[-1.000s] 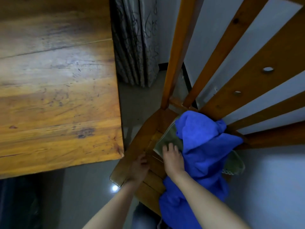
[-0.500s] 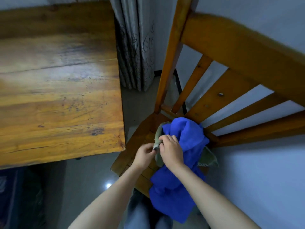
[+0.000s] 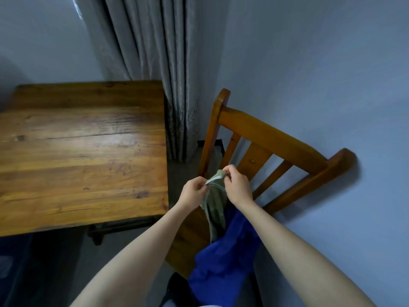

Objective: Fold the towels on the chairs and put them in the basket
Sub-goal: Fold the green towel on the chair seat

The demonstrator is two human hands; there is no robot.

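Hanging from both hands, the green towel (image 3: 215, 204) drops almost straight down, its long axis near vertical and its top hem bunched between the left hand (image 3: 192, 190) and the right hand (image 3: 238, 187). Both hands pinch that hem. The left fingertips (image 3: 202, 185) curl on the pale edge band, and the right ones hold the corner just above and beside it. The hands are close together, so the cloth hangs below them as a narrow bundle, not a spread sheet. Its lower end reaches the blue towel (image 3: 223, 262), which lies heaped on the chair (image 3: 272, 138) seat and spills over the front edge; whether the two touch I cannot tell. The next move, I judge, turns on the hem: the hands would slide apart along it, left toward the table (image 3: 81, 151) and right toward the wall, to open the towel for folding. No basket shows.
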